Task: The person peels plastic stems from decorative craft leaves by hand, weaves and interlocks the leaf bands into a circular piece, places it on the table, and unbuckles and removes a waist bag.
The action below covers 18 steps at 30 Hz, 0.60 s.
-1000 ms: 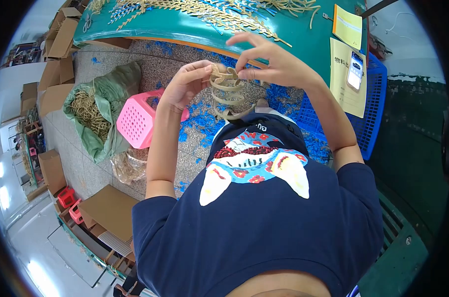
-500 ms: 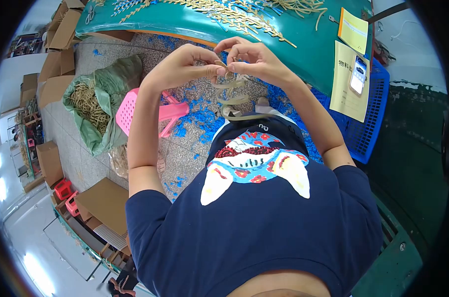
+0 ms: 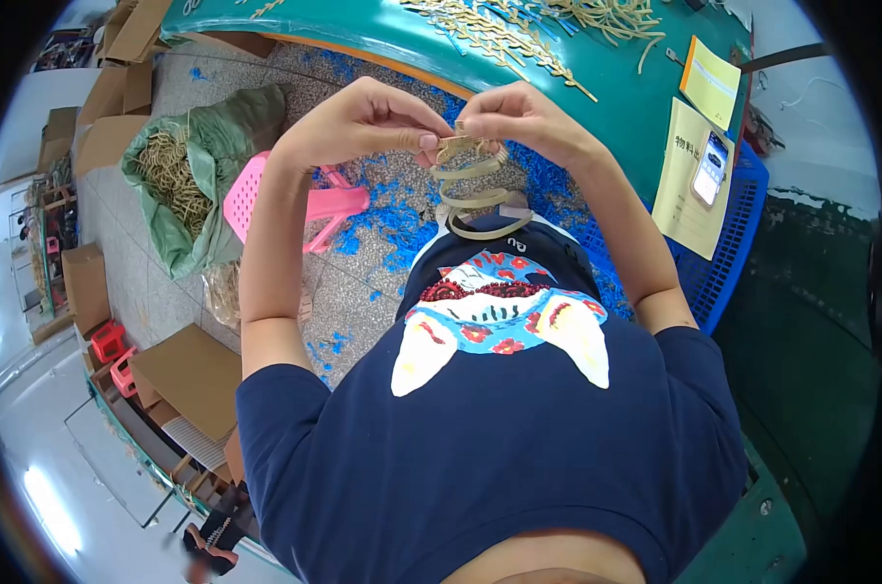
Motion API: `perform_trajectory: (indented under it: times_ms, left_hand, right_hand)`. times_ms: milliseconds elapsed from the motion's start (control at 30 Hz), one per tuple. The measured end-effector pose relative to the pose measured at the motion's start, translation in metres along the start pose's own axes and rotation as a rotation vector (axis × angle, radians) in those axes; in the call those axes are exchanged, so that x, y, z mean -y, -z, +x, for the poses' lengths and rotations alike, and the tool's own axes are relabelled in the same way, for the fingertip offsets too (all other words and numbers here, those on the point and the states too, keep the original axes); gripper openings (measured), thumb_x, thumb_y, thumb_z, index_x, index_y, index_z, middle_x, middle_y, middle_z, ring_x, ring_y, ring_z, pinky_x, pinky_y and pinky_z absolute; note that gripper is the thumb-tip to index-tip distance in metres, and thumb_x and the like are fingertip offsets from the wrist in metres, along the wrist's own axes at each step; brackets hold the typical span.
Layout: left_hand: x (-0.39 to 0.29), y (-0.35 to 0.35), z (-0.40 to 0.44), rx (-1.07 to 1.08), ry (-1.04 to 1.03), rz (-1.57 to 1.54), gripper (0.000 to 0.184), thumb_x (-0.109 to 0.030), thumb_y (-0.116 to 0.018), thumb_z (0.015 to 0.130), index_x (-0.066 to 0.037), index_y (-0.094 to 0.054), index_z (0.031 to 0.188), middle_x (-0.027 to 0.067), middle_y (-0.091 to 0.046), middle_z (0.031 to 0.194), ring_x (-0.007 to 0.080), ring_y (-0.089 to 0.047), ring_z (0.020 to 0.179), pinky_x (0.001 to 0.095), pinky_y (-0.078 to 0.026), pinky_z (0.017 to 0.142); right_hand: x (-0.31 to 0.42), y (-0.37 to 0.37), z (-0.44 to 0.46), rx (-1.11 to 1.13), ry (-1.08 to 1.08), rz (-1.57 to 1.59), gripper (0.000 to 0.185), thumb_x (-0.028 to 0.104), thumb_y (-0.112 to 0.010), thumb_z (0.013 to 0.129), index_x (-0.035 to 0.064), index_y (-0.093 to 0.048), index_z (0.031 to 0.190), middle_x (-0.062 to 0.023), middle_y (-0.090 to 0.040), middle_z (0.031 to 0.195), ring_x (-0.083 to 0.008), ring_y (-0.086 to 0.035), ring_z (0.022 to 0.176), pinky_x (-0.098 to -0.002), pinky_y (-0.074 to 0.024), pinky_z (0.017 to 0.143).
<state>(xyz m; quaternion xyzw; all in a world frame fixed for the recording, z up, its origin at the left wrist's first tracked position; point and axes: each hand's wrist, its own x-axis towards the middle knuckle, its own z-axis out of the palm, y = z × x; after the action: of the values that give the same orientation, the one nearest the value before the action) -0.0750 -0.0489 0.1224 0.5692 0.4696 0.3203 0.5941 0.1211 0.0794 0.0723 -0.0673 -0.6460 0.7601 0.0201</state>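
Observation:
A long beige strip (image 3: 474, 202) hangs in loose coils between my two hands, down over my lap. Its upper end is bunched, with what look like small leaf-like pieces along it. My left hand (image 3: 378, 127) is closed, pinching the bunched end between thumb and fingers from the left. From the right, my right hand (image 3: 528, 122) grips the same end with thumb and index finger, a short tip showing above them. The inner fingertips are partly hidden.
Beige leafy strips (image 3: 499, 44) and blue scraps lie on the green table (image 3: 363, 27) ahead. A phone (image 3: 710, 170) rests on a booklet (image 3: 682, 209) over a blue crate (image 3: 738, 224). Left are a pink stool (image 3: 336, 201) and a green sack (image 3: 222, 146) of beige strips.
My fingertips have shifted along the strip's end, with the right hand now slightly higher on it. The coils hang a little differently. The whole view has turned slightly.

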Motion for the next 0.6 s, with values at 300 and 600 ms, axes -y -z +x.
perform_trajectory:
  times_ms: [300,600]
  left_hand:
    - [0.0,-0.016,-0.006,-0.264,0.059,-0.309,0.03,-0.026,-0.056,0.09,0.002,-0.062,0.094,0.0091,-0.065,0.079,0.013,-0.063,0.068,0.0243,-0.051,0.064]
    - [0.005,-0.03,0.002,-0.3,0.055,-0.123,0.024,-0.024,-0.06,0.088,0.0,-0.065,0.09,0.0014,-0.063,0.076,0.005,-0.055,0.066,0.0196,-0.046,0.06]
  right_hand:
    - [-0.005,-0.001,-0.001,-0.064,0.145,0.221,0.022,0.024,-0.063,0.085,0.0019,-0.066,0.082,-0.0022,-0.063,0.074,-0.0075,-0.056,0.07,-0.0216,-0.0437,0.067]
    - [0.022,-0.001,0.0,0.075,-0.059,0.036,0.022,0.021,-0.063,0.084,-0.0002,-0.068,0.087,-0.0033,-0.063,0.068,-0.0076,-0.056,0.063,-0.0212,-0.0435,0.063]
